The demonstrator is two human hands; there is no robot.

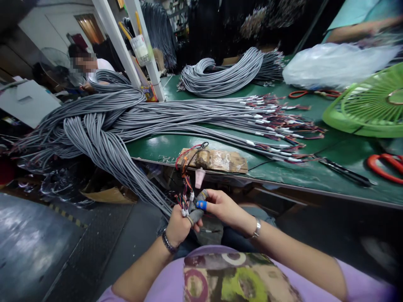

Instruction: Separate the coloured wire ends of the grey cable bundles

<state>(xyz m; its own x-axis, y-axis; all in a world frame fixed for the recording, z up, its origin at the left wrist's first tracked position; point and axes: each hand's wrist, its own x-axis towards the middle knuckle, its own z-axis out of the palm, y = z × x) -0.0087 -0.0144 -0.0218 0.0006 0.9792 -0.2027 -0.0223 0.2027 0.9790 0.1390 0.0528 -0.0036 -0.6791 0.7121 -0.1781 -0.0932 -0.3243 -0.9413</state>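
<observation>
My left hand (181, 224) is closed round a bunch of grey cables (135, 176), whose stripped ends with thin coloured wires and white sleeves (185, 205) stick up out of the fist. Grey covers wrap some of its fingers. Close beside it, my right hand (220, 205) has thumb and forefinger pinched together at the wire ends, blue tape round the thumb and a grey cover on the forefinger. What lies between those fingertips is too small to make out. Just above, a taped cardboard piece (226, 161) with red and black leads sits at the bench edge, a pale pink piece (199, 178) hanging from it.
A thick pile of grey cables (176, 115) lies along the green bench (151, 149). Behind it is a coiled bundle (226, 77). At the right are a green fan (371, 105), black tweezers (344, 171), red-handled scissors (382, 161) and a plastic bag (336, 65). Two other people work nearby.
</observation>
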